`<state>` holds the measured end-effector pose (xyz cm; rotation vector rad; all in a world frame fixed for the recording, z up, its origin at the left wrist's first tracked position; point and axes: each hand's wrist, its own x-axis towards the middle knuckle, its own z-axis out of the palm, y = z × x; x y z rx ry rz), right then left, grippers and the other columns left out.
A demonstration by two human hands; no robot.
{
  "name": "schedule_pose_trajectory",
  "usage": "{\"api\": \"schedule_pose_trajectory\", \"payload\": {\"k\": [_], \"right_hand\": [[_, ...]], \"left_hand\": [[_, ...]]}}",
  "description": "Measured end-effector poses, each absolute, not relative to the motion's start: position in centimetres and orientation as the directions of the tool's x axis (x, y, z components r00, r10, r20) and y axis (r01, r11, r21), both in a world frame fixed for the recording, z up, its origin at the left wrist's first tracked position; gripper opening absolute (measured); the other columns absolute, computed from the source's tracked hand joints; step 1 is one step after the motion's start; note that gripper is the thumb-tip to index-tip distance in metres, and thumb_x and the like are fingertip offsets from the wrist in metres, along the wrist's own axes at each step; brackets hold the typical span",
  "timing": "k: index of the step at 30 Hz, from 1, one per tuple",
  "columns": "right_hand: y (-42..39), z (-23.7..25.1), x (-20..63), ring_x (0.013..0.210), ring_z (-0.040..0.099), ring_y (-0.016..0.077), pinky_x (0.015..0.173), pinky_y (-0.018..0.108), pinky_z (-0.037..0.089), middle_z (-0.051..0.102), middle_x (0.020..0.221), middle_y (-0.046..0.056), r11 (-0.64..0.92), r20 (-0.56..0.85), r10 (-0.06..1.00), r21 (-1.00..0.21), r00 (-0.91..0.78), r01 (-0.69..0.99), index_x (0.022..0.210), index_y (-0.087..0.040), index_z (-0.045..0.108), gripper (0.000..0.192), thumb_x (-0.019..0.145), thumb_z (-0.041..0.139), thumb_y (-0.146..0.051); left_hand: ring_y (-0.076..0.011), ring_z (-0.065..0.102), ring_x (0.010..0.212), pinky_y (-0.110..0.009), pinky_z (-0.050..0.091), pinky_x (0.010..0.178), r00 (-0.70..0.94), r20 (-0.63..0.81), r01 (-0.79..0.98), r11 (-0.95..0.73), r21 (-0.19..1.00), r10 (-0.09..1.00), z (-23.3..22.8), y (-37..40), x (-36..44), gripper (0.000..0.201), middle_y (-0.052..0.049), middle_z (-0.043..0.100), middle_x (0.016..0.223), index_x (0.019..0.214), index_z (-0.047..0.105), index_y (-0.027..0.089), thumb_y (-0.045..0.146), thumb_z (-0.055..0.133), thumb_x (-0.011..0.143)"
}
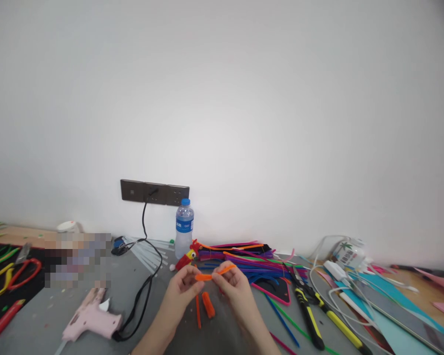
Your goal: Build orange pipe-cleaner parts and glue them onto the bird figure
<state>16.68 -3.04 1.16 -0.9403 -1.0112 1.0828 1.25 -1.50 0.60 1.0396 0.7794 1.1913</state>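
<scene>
Between my two hands an orange pipe cleaner is stretched, bent or folded in its left part. My left hand pinches it at one side, fingers curled. Close beside it, my right hand grips it too, and a free length sticks up past the fingers. Just below the hands lie a short orange roll and a thin straight orange piece. Behind my left hand stands a red and yellow bird figure with a red comb and a round eye.
A pink glue gun with a black cord lies at left, near scissors. A water bottle stands by the wall. Coloured pipe cleaners are heaped behind the hands. Yellow-black pliers, white cables and a phone lie at right.
</scene>
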Motion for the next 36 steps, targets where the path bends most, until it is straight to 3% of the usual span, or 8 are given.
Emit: {"api": "schedule_pose_trajectory", "payload": {"k": [3, 6, 8, 11, 16, 29, 36], "right_hand": [[-3.2, 1.0, 16.4, 0.067, 0.058, 0.0183, 0.063, 0.028, 0.045, 0.062, 0.071, 0.002, 0.424, 0.437, 0.843, -0.899, 0.313, 0.113, 0.073, -0.021, 0.059, 0.012, 0.078, 0.068, -0.028], [-3.6, 0.9, 15.7, 0.073, 0.057, 0.0183, 0.066, 0.028, 0.046, 0.061, 0.075, 0.002, 0.612, 0.697, 0.706, -0.691, 0.128, 0.384, 0.075, -0.022, 0.06, 0.012, 0.084, 0.057, -0.014], [-3.7, 0.8, 15.3, 0.073, 0.055, 0.0176, 0.065, 0.027, 0.045, 0.06, 0.076, 0.002, 0.682, 0.748, 0.663, -0.583, -0.036, 0.442, 0.077, -0.022, 0.059, 0.016, 0.084, 0.053, -0.009], [-3.7, 0.7, 15.0, 0.075, 0.054, 0.0174, 0.065, 0.026, 0.045, 0.06, 0.077, 0.003, 0.719, 0.759, 0.634, -0.511, -0.145, 0.471, 0.08, -0.021, 0.057, 0.02, 0.085, 0.048, -0.003], [-3.6, 0.9, 15.3, 0.075, 0.055, 0.0178, 0.067, 0.027, 0.045, 0.061, 0.077, 0.002, 0.723, 0.758, 0.63, -0.49, -0.172, 0.487, 0.081, -0.022, 0.057, 0.024, 0.081, 0.049, 0.001], [-3.2, 0.8, 16.0, 0.076, 0.062, 0.0194, 0.068, 0.028, 0.047, 0.067, 0.079, 0.003, 0.536, 0.576, 0.817, -0.742, -0.025, 0.402, 0.076, -0.022, 0.062, 0.014, 0.076, 0.06, -0.008], [-3.0, 0.2, 16.1, 0.076, 0.062, 0.019, 0.069, 0.028, 0.047, 0.066, 0.078, 0.002, 0.479, 0.496, 0.868, -0.817, -0.035, 0.322, 0.074, -0.021, 0.058, 0.01, 0.075, 0.061, -0.011]], "left_hand": [[-0.0149, 0.06, 0.065, -0.021, 0.044, 0.055, 0.183, -0.138, -0.355, 0.196, 0.914, 0.973, -0.1, -1.4, 1.3, 0.04, -0.004, 0.07, 0.076, 0.081, 0.069, 0.016, 0.045, 0.084, 0.058], [-0.0126, 0.058, 0.06, -0.019, 0.041, 0.051, 0.224, -0.222, -0.36, 0.292, 0.886, 0.949, -0.4, -1.4, 1.4, 0.041, -0.004, 0.07, 0.073, 0.079, 0.071, 0.015, 0.049, 0.082, 0.059], [-0.0115, 0.056, 0.058, -0.018, 0.041, 0.05, 0.234, -0.206, -0.382, 0.285, 0.879, 0.95, -0.4, -1.5, 1.4, 0.041, -0.002, 0.067, 0.067, 0.075, 0.072, 0.014, 0.049, 0.083, 0.058], [-0.0095, 0.052, 0.054, -0.017, 0.039, 0.048, 0.21, -0.185, -0.395, 0.257, 0.882, 0.96, -0.4, -1.5, 1.4, 0.041, 0.0, 0.061, 0.058, 0.07, 0.073, 0.012, 0.048, 0.085, 0.055], [-0.0092, 0.054, 0.055, -0.016, 0.039, 0.05, 0.203, -0.215, -0.393, 0.28, 0.876, 0.955, -0.3, -1.5, 1.2, 0.041, 0.0, 0.063, 0.057, 0.068, 0.074, 0.012, 0.047, 0.087, 0.051], [-0.0087, 0.061, 0.053, -0.014, 0.039, 0.047, 0.259, -0.275, -0.454, 0.368, 0.811, 0.926, -0.5, -1.3, 1.2, 0.039, 0.0, 0.069, 0.059, 0.072, 0.073, 0.015, 0.043, 0.09, 0.049], [-0.0072, 0.056, 0.05, -0.014, 0.036, 0.045, 0.284, -0.225, -0.38, 0.325, 0.866, 0.932, -0.1, -1.4, 1.1, 0.04, 0.0, 0.067, 0.058, 0.071, 0.073, 0.013, 0.047, 0.087, 0.054]]}}
